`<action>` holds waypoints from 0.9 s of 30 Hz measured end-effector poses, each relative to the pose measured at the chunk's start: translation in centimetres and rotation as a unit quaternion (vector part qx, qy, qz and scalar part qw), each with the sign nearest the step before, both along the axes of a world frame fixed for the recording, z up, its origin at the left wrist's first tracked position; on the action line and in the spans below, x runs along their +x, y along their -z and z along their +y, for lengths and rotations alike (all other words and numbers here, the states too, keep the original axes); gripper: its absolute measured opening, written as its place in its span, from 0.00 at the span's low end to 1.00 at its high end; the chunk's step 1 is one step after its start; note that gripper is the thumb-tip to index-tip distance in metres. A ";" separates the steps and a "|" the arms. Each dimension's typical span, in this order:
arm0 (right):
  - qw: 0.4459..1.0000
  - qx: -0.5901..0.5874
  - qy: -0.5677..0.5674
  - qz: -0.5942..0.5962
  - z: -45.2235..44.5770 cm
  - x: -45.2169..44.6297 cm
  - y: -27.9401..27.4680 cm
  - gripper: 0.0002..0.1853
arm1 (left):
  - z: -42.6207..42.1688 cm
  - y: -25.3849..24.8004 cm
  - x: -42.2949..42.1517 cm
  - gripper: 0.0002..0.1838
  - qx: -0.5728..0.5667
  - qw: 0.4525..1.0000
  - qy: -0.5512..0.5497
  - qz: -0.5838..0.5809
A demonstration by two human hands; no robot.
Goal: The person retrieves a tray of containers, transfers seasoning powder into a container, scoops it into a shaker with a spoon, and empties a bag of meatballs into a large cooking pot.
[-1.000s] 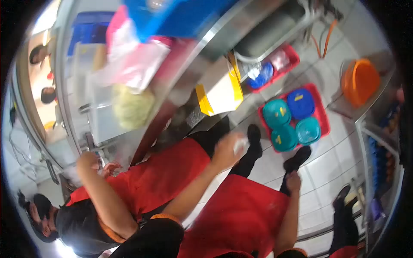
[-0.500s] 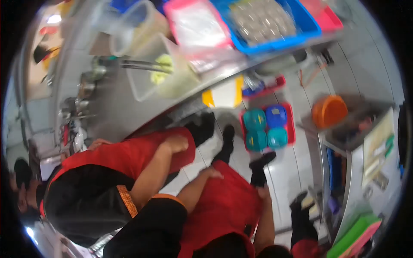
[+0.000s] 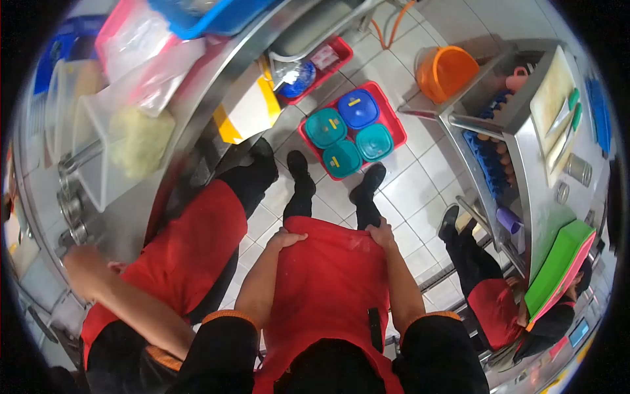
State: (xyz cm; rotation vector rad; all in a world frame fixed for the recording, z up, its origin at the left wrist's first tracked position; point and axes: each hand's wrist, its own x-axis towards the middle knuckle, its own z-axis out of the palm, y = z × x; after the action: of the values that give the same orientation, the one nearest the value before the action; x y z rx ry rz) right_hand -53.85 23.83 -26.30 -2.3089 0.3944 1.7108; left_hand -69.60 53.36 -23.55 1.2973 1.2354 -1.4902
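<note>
My left hand [image 3: 287, 238] is closed on the upper left corner of my red apron [image 3: 331, 282], thumb lying along the hem. At the opposite corner my right hand [image 3: 380, 234] pinches the same hem. Between them the cloth is stretched out over my lap and thighs. Beyond my feet, a red crate [image 3: 398, 134] on the tiled floor holds several tubs with teal lids [image 3: 326, 128] and a blue lid [image 3: 358, 109].
On my left a co-worker in a red apron [image 3: 197, 246] stands by a steel counter [image 3: 220, 62] with plastic bins. An orange bucket [image 3: 447, 73] is at the upper right, near a steel cabinet [image 3: 525, 138] with knives on a cutting board [image 3: 554, 111]. Another person [image 3: 499, 308] sits lower right.
My view has swung, bringing the crate toward the middle. My hands have shifted on the apron and now hold both ends of its hem. The co-worker's arm has moved toward the counter.
</note>
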 end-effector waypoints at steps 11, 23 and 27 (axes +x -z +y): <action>0.939 0.117 -0.042 -0.320 11.1 23.7 22.2 0.32 | 1.8 6.2 6.9 0.34 0.207 0.936 0.258 -0.118; 0.870 0.216 -0.068 -0.438 13.4 27.6 22.5 0.16 | 0.5 5.5 10.1 0.06 0.330 0.789 0.075 -0.513; 0.852 0.275 -0.053 -0.442 9.5 26.6 7.7 0.15 | -2.8 1.8 13.7 0.21 0.289 0.799 -0.105 -0.517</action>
State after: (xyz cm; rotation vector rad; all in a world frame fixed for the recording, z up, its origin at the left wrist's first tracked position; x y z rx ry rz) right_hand -27.23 33.32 -33.96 -2.3494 -0.3660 0.4998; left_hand -55.93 50.54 -25.32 1.8902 0.9966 -0.0553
